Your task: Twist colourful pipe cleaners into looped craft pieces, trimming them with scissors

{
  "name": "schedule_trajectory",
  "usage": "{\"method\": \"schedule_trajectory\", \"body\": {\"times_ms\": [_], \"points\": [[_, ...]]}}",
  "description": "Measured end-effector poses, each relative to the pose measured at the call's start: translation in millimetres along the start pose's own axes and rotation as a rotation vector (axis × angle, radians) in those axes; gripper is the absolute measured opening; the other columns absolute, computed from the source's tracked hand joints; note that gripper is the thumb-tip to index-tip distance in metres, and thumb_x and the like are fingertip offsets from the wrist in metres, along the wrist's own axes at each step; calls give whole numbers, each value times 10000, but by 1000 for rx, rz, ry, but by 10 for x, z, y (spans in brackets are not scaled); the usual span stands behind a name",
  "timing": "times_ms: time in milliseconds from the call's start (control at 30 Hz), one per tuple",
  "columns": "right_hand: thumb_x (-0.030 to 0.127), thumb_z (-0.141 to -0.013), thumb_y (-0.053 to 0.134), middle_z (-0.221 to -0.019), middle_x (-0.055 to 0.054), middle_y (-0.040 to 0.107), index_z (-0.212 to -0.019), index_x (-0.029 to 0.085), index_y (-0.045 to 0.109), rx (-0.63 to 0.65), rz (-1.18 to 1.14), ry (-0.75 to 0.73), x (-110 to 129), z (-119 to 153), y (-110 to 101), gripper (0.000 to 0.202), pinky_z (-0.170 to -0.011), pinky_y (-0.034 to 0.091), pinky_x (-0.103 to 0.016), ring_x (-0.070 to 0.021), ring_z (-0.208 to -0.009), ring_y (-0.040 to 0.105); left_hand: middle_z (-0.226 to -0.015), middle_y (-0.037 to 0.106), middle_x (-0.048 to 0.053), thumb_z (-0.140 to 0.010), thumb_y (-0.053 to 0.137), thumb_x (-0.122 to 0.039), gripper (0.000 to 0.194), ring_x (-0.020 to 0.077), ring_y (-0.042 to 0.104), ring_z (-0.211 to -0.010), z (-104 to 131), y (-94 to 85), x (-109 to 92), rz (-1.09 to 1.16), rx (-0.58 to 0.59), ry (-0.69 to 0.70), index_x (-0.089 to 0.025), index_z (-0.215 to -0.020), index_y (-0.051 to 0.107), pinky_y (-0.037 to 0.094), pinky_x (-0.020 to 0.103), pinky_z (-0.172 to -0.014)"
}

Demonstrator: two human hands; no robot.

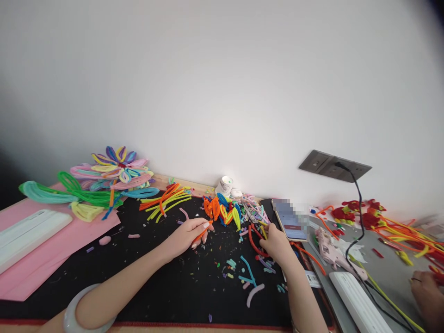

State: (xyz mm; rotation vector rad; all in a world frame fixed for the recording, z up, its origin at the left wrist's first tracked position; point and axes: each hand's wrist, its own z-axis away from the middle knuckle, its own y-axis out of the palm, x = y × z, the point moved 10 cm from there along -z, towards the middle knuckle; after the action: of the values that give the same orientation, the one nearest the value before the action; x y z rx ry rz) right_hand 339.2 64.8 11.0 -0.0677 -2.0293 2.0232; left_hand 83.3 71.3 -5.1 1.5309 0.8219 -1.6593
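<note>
My left hand (pixel 198 232) is closed around a short orange pipe cleaner (pixel 202 235), held low over the black mat. To its right, my right hand (pixel 276 242) has its fingers closed at a yellow piece (pixel 264 230), which looks like the handle of a small tool; a metal part (pixel 250 214) shows just beyond. A curved red pipe cleaner (pixel 254 240) lies beside those fingers. Between and beyond both hands sit looped bundles of orange pipe cleaner (pixel 212 208), along with blue and yellow loops (pixel 231 214).
Yellow and orange pipe cleaners (pixel 166 201) and a pipe-cleaner flower (pixel 121 166) lie left. A paper cup (pixel 226 185) stands by the wall. Rightward are a phone (pixel 290 221), a pink glue gun (pixel 331 252), a black cord (pixel 361 208) and another person's hand (pixel 428 296).
</note>
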Motion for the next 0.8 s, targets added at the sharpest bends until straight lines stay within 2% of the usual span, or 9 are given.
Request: {"method": "schedule_trajectory", "body": {"times_ms": [133, 233, 400, 467, 600, 700, 800], "points": [[175, -659, 501, -711, -106, 629, -727, 158, 529, -2, -26, 46, -59, 13, -94, 75, -548, 323, -253, -225, -689, 590, -613, 458, -45, -835, 401, -470, 358, 39, 288, -407, -17, -96, -19, 0, -74, 19, -138, -870, 532, 252, 187, -418], [221, -658, 521, -737, -103, 639, -787, 153, 535, -73, -83, 92, -186, 50, -256, 146, -574, 343, -257, -225, -704, 595, -605, 440, -51, -837, 389, -455, 345, 38, 281, -403, -13, -196, -54, -23, -152, 37, -137, -852, 522, 239, 187, -418], [336, -674, 535, -650, -52, 594, -729, 187, 491, -164, -158, 178, -293, 163, -489, 165, -536, 339, -256, -196, -604, 551, -605, 481, -45, -855, 379, -429, 319, 51, 328, -413, 11, -272, -151, -66, -219, 121, -143, -851, 520, 302, 206, -465], [388, -704, 517, -603, -18, 554, -685, 204, 454, -168, -254, 130, -162, 202, -519, 195, -520, 334, -249, -171, -560, 511, -608, 502, -38, -859, 379, -424, 318, 54, 341, -414, 17, -271, -164, -76, -226, 134, -141, -826, 519, 308, 210, -473], [421, -759, 457, -587, 7, 494, -683, 209, 407, -175, -441, -112, 382, 313, -529, 230, -503, 335, -241, -145, -540, 442, -607, 504, -37, -863, 385, -416, 310, 55, 346, -417, 35, -243, -193, -71, -220, 142, -139, -818, 518, 301, 211, -474], [375, -723, 514, -675, -4, 523, -777, 208, 413, -137, -429, -258, 800, 421, -429, 202, -523, 347, -248, -156, -579, 464, -608, 498, -38, -864, 393, -413, 304, 52, 341, -422, 52, -226, -229, -47, -219, 143, -140, -810, 516, 294, 209, -477], [367, -724, 523, -741, -8, 537, -819, 214, 411, -96, -338, -299, 1036, 501, -266, 213, -544, 333, -249, -168, -623, 493, -610, 500, -35, -856, 411, -423, 304, 49, 335, -417, 59, -229, -244, 9, -223, 139, -142, -788, 506, 283, 207, -469]]}}
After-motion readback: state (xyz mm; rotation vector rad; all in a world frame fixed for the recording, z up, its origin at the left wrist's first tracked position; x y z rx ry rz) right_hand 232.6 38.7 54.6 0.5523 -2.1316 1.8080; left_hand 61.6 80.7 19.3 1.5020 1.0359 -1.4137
